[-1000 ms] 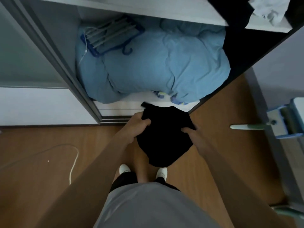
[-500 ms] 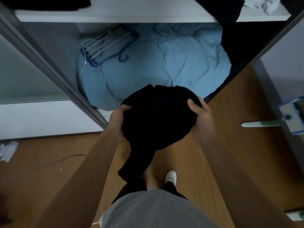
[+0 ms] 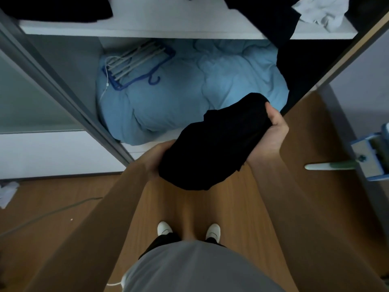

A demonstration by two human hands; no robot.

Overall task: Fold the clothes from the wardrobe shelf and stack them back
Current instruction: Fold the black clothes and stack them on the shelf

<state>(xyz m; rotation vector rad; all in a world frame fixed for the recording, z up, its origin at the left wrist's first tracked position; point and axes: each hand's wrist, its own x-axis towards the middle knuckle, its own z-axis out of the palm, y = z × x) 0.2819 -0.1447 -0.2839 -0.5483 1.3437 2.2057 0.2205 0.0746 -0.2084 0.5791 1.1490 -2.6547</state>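
A folded black garment [image 3: 216, 144] is held in front of the open wardrobe, tilted up to the right. My left hand [image 3: 160, 153] grips its lower left edge from beneath. My right hand [image 3: 273, 128] clasps its upper right end, thumb on top. The white wardrobe shelf [image 3: 147, 28] runs across the top of the view. On it lie a dark garment [image 3: 56, 9] at the left, a black garment [image 3: 271, 20] hanging over the edge at the right, and a crumpled white cloth [image 3: 320, 11].
Below the shelf a light blue duvet [image 3: 189, 89] fills the compartment, with a blue hanger rack [image 3: 136, 64] on it. A grey sliding-door frame [image 3: 63, 85] stands at left. A mop head [image 3: 372, 154] is at right. A cable [image 3: 48, 213] and white scrap [image 3: 8, 192] lie on the wooden floor.
The black garment went from hanging loose to a compact bundle, and both hands lifted it up and to the right toward the wardrobe. The view tilted upward, showing more of the shelf.
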